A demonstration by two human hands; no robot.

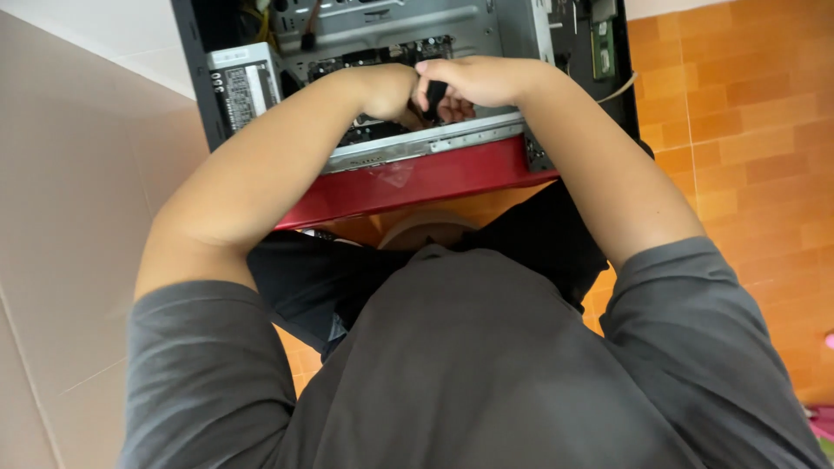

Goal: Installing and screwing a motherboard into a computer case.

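Orange floor tiles (747, 130) fill the right side of the view, and a pale beige wall (69, 217) rises on the left. Nearest the camera is the person's grey T-shirt (469, 373), with dark trousers (304, 278) showing just beyond it. Both bare forearms reach forward from the sleeves and meet over an open computer case (417, 178), which lies on the floor in front of the knees with its glossy red panel (417, 182) facing the person and a metal edge rail (426, 143) just above it. The left hand (387, 91) is curled into a loose fist inside the case opening; what it grips is hidden. The right hand (473, 82) touches it, fingers folded and pinching a small black part (434, 95) between thumb and fingers, just over the rail. Further in sit a circuit board (382, 54), a grey metal bracket (391, 22), a labelled silver box (243, 82) at the left, and a green memory stick (602, 48) at the right.
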